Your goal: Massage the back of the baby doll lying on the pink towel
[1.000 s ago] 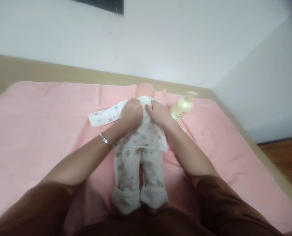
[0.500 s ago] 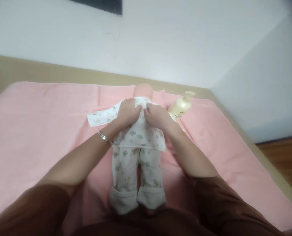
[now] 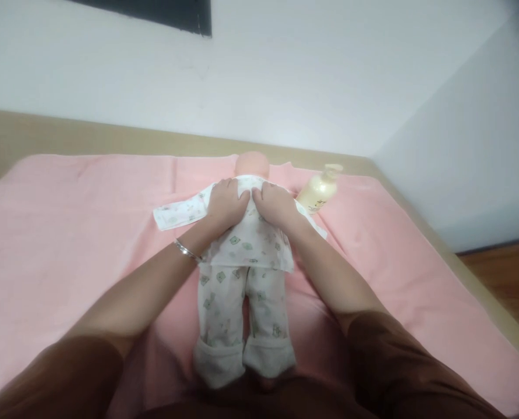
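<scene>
A baby doll (image 3: 251, 164) lies face down, its head pointing away from me. It wears a white printed top (image 3: 254, 250) and matching trousers (image 3: 222, 302) with turned-up cuffs. My left hand (image 3: 226, 202) rests on the left side of its upper back, fingers over the shoulder and thumb towards the spine. Mirroring it on the right side, my right hand (image 3: 277, 203) lies with its thumb near the other thumb. Both hands are spread on the cloth and hold nothing. The left sleeve of the top stretches out sideways; my right forearm partly covers the other sleeve.
Just right of the doll's shoulder stands a pale yellow pump bottle (image 3: 319, 191). A pink sheet (image 3: 88, 233) with some creases covers the table (image 3: 110, 132). Behind is a white wall (image 3: 285, 75) with a dark panel (image 3: 172, 13). Brown flooring (image 3: 508, 273) shows at the right.
My right hand has flattened, its fingers now laid out over the doll's shoulder where they were more bent before. My left hand stays on the back. The view has shifted slightly.
</scene>
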### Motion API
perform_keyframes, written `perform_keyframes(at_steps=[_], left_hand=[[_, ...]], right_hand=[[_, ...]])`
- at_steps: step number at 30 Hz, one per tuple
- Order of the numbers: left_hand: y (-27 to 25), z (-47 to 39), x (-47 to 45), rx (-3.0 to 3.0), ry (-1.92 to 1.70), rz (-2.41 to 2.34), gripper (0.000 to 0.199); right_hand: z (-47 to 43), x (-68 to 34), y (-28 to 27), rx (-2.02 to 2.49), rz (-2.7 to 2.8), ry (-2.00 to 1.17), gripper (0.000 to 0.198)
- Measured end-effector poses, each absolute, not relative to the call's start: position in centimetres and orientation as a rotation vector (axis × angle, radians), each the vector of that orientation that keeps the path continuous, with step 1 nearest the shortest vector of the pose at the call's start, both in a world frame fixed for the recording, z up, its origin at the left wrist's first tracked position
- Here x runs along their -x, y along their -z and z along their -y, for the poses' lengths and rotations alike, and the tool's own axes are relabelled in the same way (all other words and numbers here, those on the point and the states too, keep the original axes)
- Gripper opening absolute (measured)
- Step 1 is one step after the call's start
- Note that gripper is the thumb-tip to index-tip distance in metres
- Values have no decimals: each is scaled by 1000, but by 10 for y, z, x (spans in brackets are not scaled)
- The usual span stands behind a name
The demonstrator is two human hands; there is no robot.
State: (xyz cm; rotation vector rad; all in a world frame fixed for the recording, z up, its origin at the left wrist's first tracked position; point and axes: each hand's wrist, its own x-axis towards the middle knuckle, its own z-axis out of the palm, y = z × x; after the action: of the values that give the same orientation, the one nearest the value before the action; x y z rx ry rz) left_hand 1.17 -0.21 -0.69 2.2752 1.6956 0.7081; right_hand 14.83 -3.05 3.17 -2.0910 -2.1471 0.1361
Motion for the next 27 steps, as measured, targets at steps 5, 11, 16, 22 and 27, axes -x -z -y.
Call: perform_keyframes(at_steps=[5,11,16,22,27], left_hand=[[5,3,-11,-2295,-700,-1695,42],[-2,12,-13,-2385,-616,-1719,40],[-2,33,-21,-2650,-705,-1556,34],[-17,26,-15,-2412,-603,-1528,31],[-13,3,-6,-2287,-610,-1632,25]], right_hand=[[32,-147,-32,2093,2133,-141,52],[27,-154,-31,2028,2137,-230,48],[21,-164,-33,2020,2107,-375,47],[39,-149,-36,2070,2226,-76,48],[49,-138,-32,1951,2375,194,41]])
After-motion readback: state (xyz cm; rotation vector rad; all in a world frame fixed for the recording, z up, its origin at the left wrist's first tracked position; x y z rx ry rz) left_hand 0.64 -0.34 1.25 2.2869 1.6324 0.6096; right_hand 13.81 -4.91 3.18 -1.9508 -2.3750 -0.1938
